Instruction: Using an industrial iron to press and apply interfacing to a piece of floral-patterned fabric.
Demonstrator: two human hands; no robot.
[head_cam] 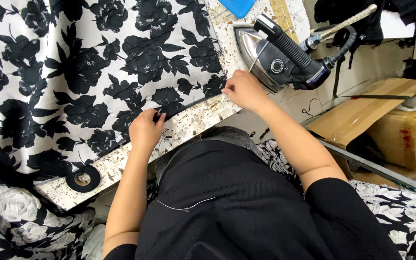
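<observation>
A white fabric with black flower print (87,67) lies spread over the ironing table (121,161). My left hand (145,129) pinches the fabric's near edge where a thin black strip runs along it. My right hand (244,89) pinches the same edge further right, at the fabric's corner, just below the steam iron (278,58). The strip stretches between both hands along the hem.
The grey and black steam iron with its hose rests at the table's right end. A roll of black tape (83,179) lies on the table's near edge. Cardboard boxes (391,120) stand on the right. More flowered cloth (25,226) hangs below the table. A blue object (237,6) sits at the top.
</observation>
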